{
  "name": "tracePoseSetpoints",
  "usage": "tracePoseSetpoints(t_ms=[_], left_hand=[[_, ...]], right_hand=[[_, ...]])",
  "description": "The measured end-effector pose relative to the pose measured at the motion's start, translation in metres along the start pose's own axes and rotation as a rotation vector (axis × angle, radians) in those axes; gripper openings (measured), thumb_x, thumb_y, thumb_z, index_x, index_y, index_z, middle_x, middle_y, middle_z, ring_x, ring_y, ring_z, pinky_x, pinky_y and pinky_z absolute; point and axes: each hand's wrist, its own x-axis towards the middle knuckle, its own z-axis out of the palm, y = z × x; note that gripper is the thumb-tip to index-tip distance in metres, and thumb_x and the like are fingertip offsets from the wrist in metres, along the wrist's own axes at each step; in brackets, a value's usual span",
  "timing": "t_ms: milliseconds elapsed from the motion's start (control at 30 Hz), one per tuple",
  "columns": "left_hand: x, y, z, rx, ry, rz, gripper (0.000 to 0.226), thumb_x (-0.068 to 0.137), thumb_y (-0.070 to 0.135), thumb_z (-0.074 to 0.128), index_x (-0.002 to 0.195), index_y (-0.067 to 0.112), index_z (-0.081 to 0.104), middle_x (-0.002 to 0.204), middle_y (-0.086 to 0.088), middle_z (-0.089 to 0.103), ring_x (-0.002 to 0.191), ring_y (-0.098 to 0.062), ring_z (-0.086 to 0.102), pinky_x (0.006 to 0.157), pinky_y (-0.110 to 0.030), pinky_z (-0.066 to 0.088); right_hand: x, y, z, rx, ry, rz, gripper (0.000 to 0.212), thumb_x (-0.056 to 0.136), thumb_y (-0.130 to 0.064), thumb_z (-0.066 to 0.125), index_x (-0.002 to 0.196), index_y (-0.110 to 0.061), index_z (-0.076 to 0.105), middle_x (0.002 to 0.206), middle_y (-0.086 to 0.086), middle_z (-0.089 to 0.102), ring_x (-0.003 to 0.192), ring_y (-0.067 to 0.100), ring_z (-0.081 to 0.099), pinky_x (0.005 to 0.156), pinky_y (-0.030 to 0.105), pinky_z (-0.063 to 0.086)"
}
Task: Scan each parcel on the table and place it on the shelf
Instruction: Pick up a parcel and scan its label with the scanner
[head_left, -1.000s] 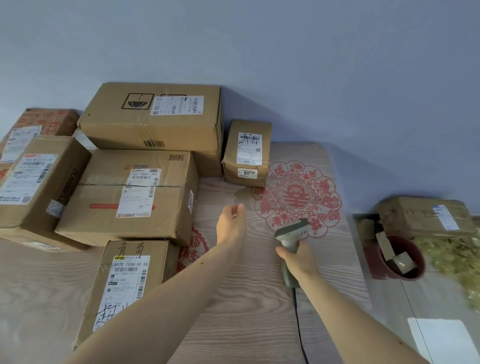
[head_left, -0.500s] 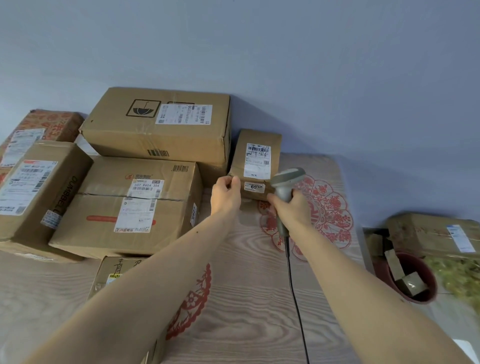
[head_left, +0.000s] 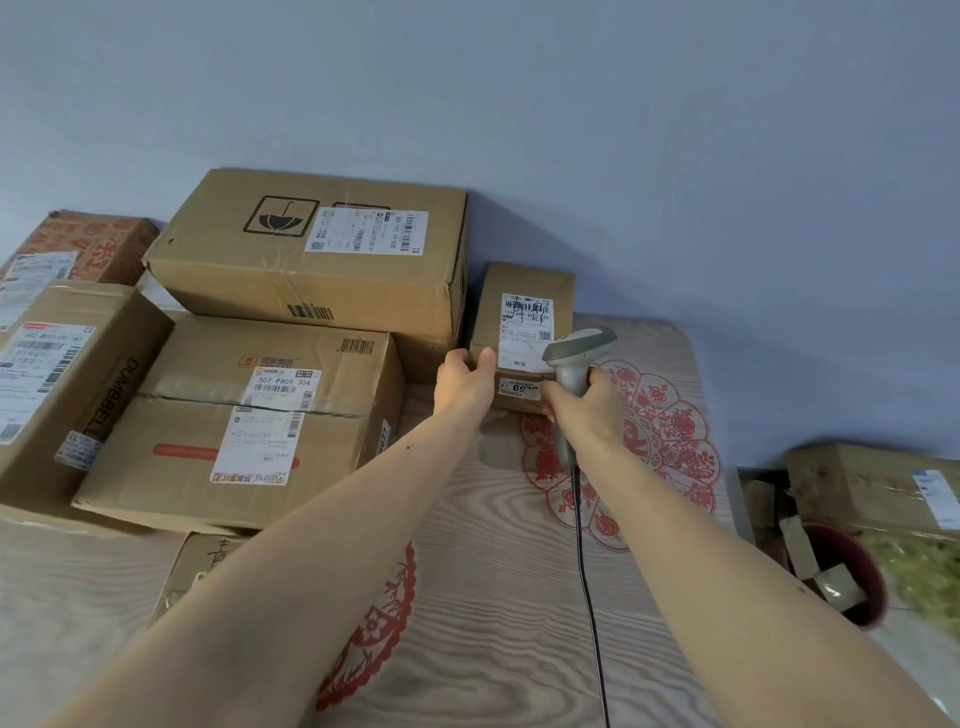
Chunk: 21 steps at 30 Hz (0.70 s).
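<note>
A small brown parcel (head_left: 524, 291) with a white label stands at the back of the wooden table (head_left: 498, 597), against the wall. My left hand (head_left: 462, 387) grips its left front corner, thumb on the top face. My right hand (head_left: 584, 408) grips a grey corded barcode scanner (head_left: 574, 358), whose head points at the parcel's label from close by. The scanner's black cable hangs down toward me.
Several larger cardboard parcels crowd the table's left: a tall one (head_left: 311, 260) beside the small parcel, a taped one (head_left: 249, 421) in front, another (head_left: 57, 384) far left. Right of the table stand a red bin (head_left: 841, 582) with scraps and a box (head_left: 872, 488).
Both hands reached forward from mid-table to the small parcel. The left hand took hold of its corner. The right hand raised the scanner toward the label.
</note>
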Motion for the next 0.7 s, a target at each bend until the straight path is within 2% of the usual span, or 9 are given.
tracePoseSetpoints(t_ms=[133,267,333,400,500,533,567,633,700], left_hand=[[-0.004,-0.002,0.000,0.040,0.002,0.001,0.060,0.100,0.044,0.045,0.149,0.012,0.036,0.147,-0.006,0.045,0.131,-0.025,0.047,0.109,-0.041,0.039],[-0.017,-0.010,-0.006,0.058,-0.006,0.002,0.062,0.099,0.043,0.047,0.150,0.010,0.035,0.147,-0.007,0.043,0.129,-0.025,0.047,0.108,-0.040,0.040],[-0.028,-0.017,-0.010,0.084,-0.006,-0.001,0.062,0.098,0.042,0.049,0.149,0.009,0.037,0.145,-0.008,0.044,0.126,-0.026,0.050,0.107,-0.041,0.042],[-0.043,-0.026,-0.016,0.133,-0.010,0.004,0.058,0.097,0.041,0.051,0.145,0.008,0.043,0.139,-0.009,0.045,0.117,-0.026,0.054,0.102,-0.041,0.046],[-0.067,-0.039,-0.024,0.208,-0.016,0.021,0.051,0.097,0.039,0.054,0.138,0.008,0.050,0.131,-0.010,0.045,0.107,-0.026,0.056,0.095,-0.036,0.048],[-0.074,-0.043,-0.028,0.227,-0.019,0.024,0.050,0.097,0.039,0.055,0.136,0.009,0.052,0.130,-0.010,0.046,0.105,-0.025,0.055,0.093,-0.035,0.048],[-0.080,-0.048,-0.031,0.247,-0.023,0.029,0.047,0.096,0.039,0.056,0.133,0.009,0.054,0.128,-0.010,0.048,0.101,-0.024,0.055,0.088,-0.034,0.047],[-0.092,-0.058,-0.039,0.273,-0.033,0.041,0.034,0.093,0.038,0.059,0.111,0.010,0.061,0.119,-0.012,0.056,0.088,-0.022,0.053,0.072,-0.030,0.041],[-0.104,-0.067,-0.045,0.274,-0.044,0.045,0.029,0.091,0.037,0.061,0.094,0.008,0.060,0.108,-0.015,0.061,0.080,-0.025,0.051,0.063,-0.030,0.036]], right_hand=[[-0.003,-0.001,-0.005,0.016,-0.019,0.020,0.027,0.071,-0.025,0.071,0.095,-0.014,0.065,0.083,0.004,0.071,0.077,0.021,0.068,0.062,0.027,0.045],[-0.016,0.004,-0.010,0.009,-0.039,0.022,0.038,0.057,-0.037,0.065,0.089,-0.015,0.066,0.079,0.005,0.072,0.074,0.024,0.071,0.068,0.039,0.057],[-0.027,0.009,-0.014,-0.002,-0.056,0.028,0.037,0.058,-0.036,0.066,0.089,-0.015,0.066,0.078,0.005,0.072,0.074,0.024,0.071,0.069,0.040,0.059],[-0.041,0.014,-0.017,-0.009,-0.065,0.029,0.031,0.061,-0.031,0.068,0.088,-0.014,0.066,0.077,0.004,0.072,0.074,0.023,0.071,0.066,0.036,0.058],[-0.067,0.022,-0.024,0.003,-0.072,0.048,0.024,0.068,-0.023,0.069,0.089,-0.012,0.066,0.078,0.005,0.072,0.064,0.017,0.067,0.050,0.021,0.049],[-0.077,0.024,-0.026,0.016,-0.075,0.058,0.022,0.069,-0.020,0.069,0.090,-0.011,0.066,0.077,0.006,0.072,0.060,0.015,0.065,0.048,0.021,0.047],[-0.085,0.028,-0.027,0.027,-0.074,0.063,0.024,0.068,-0.020,0.068,0.089,-0.010,0.065,0.077,0.007,0.072,0.058,0.016,0.064,0.050,0.025,0.049],[-0.104,0.034,-0.032,0.040,-0.069,0.074,0.023,0.065,-0.018,0.067,0.086,-0.009,0.065,0.073,0.007,0.072,0.057,0.016,0.062,0.058,0.032,0.053],[-0.121,0.040,-0.036,0.043,-0.059,0.073,0.017,0.068,-0.012,0.068,0.084,-0.007,0.065,0.068,0.007,0.070,0.053,0.013,0.060,0.055,0.027,0.048]])
